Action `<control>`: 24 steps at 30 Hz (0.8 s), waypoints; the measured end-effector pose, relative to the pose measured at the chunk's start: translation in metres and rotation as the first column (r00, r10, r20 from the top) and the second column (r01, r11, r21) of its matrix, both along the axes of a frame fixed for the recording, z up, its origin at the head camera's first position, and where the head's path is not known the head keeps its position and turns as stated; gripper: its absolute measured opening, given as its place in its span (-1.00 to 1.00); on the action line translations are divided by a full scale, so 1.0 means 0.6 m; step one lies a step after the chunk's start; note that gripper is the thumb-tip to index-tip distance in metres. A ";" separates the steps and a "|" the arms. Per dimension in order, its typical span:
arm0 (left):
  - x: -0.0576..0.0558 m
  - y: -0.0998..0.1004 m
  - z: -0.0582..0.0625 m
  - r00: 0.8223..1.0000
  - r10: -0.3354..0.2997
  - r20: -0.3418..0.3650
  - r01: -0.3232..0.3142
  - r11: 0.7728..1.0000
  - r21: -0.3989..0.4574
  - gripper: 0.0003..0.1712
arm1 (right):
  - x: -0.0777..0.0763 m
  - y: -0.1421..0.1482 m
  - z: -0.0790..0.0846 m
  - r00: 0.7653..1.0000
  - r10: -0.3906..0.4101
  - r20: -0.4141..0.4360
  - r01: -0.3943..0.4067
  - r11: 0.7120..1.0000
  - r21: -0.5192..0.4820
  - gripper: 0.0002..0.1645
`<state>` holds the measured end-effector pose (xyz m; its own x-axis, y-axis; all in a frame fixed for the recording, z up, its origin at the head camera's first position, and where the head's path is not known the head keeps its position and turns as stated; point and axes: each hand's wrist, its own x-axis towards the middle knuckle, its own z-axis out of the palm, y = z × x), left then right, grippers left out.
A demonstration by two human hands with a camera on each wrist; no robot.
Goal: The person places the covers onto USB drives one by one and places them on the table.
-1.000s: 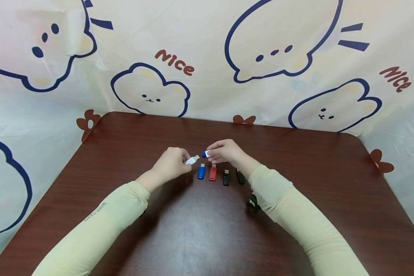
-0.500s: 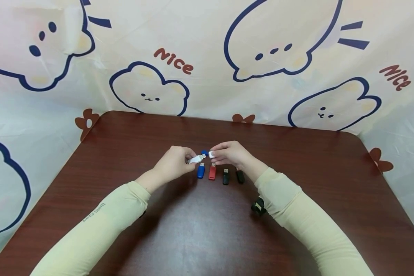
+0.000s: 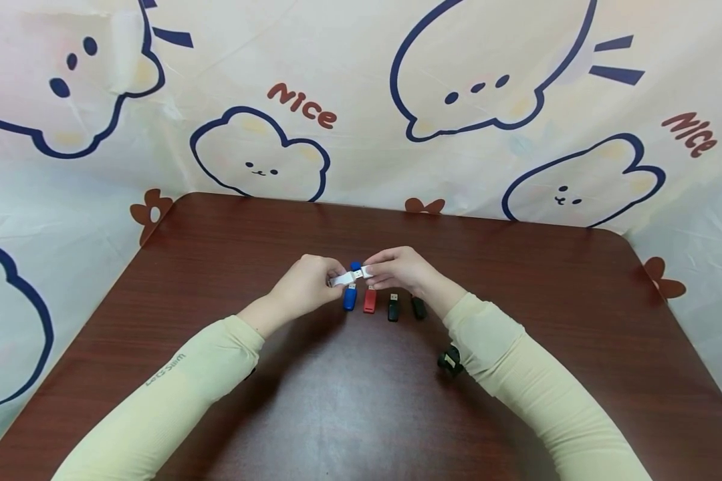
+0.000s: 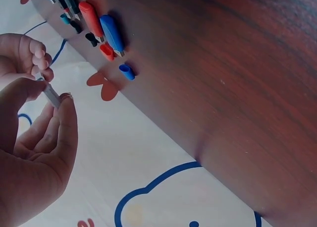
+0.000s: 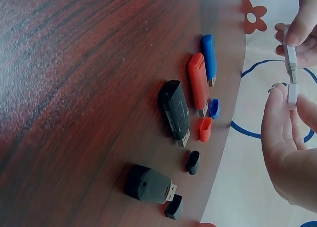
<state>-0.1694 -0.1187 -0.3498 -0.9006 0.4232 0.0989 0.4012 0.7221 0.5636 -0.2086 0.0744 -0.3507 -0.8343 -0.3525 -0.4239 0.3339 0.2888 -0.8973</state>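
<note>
My left hand (image 3: 307, 284) pinches a white USB stick (image 5: 290, 54) between thumb and fingers, its metal plug bare and pointing at my right hand (image 3: 406, 270). That hand pinches a small white cap (image 5: 292, 95). Stick and cap are in line above the table; the plug meets the cap's mouth, and I cannot tell whether its tip is inside. Below the hands lie a blue USB stick (image 3: 350, 298), a red USB stick (image 3: 370, 300) and two black ones, uncapped. A blue cap (image 5: 214, 109) and a red cap (image 5: 205, 129) lie beyond their plugs.
Two black caps (image 5: 193, 162) lie by the plugs of the black USB sticks (image 5: 174, 108). The dark wooden table (image 3: 349, 414) ends at a patterned cloth (image 3: 361, 133) behind it. A dark strapped device (image 3: 450, 361) shows under the right sleeve.
My right hand has shifted slightly right with the white cap. My left hand has brought the white USB stick rightward, closing the gap between plug and cap.
</note>
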 end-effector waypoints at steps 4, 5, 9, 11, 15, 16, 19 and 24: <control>0.000 0.000 -0.001 1.000 -0.017 -0.013 0.017 1.000 -0.001 -0.84 | 0.001 -0.002 -0.001 1.000 0.010 0.010 -0.010 1.000 0.001 -0.64; 0.000 0.000 -0.002 1.000 -0.018 -0.016 0.018 1.000 0.000 -0.84 | 0.001 -0.002 -0.001 1.000 0.015 0.008 -0.015 1.000 0.003 -0.64; 0.000 0.001 -0.002 0.999 -0.023 -0.027 0.023 1.000 0.007 -0.85 | 0.003 -0.005 -0.001 1.000 0.027 0.008 -0.027 1.000 0.007 -0.64; 0.000 0.003 -0.003 0.999 -0.032 -0.044 0.032 0.999 0.007 -0.86 | 0.004 -0.005 -0.002 0.999 0.033 0.016 -0.034 0.999 0.008 -0.64; 0.001 0.005 -0.004 0.996 -0.048 -0.078 0.049 0.999 0.005 -0.88 | 0.004 -0.007 -0.005 0.999 0.036 0.035 -0.036 0.999 0.010 -0.65; 0.001 0.006 -0.005 0.995 -0.050 -0.082 0.050 0.999 0.003 -0.87 | 0.004 -0.007 -0.006 0.999 0.034 0.035 -0.034 0.999 0.012 -0.65; 0.001 0.007 -0.005 0.996 -0.040 -0.084 0.040 0.999 0.000 -0.86 | 0.005 -0.007 -0.007 0.999 0.026 0.029 -0.027 1.000 0.016 -0.66; 0.002 0.009 -0.009 0.998 -0.016 -0.064 0.017 1.000 0.011 -0.84 | 0.007 -0.004 -0.005 0.999 0.017 0.027 -0.017 1.000 0.005 -0.66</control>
